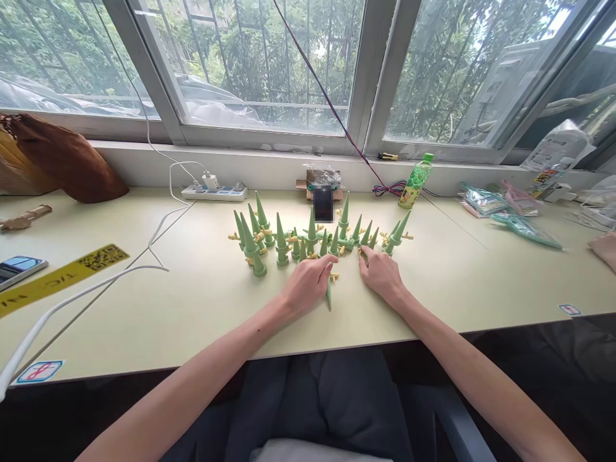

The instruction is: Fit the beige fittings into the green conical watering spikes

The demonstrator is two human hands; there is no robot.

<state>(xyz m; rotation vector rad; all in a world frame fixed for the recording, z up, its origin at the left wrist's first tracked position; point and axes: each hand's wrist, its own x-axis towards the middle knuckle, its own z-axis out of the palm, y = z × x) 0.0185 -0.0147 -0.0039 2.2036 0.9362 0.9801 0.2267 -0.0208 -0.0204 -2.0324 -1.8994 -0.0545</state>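
Observation:
Several pointed green plastic pieces with small yellow side pegs are grouped at mid-table. One tall green cone piece (251, 247) stands at the left of the group, another (397, 234) at the right. My left hand (310, 280) is closed around a green cone piece (328, 295), whose tip points down toward the table's front edge below my fingers. A yellow peg (334, 276) sticks out beside it. My right hand (380, 273) has its thumb and fingers pinched at the group's right side, on a small yellow piece (361, 251) mostly covered by the fingertips.
Behind the group stands a small cardboard box (323, 176). A green-capped drink bottle (416, 181) and plastic packets (486, 200) are at the right. On the left are a power strip (216, 192), a white cable (158, 256), a phone (19, 269) and a brown bag (72, 157). Another person's hand (605, 249) shows at the right edge.

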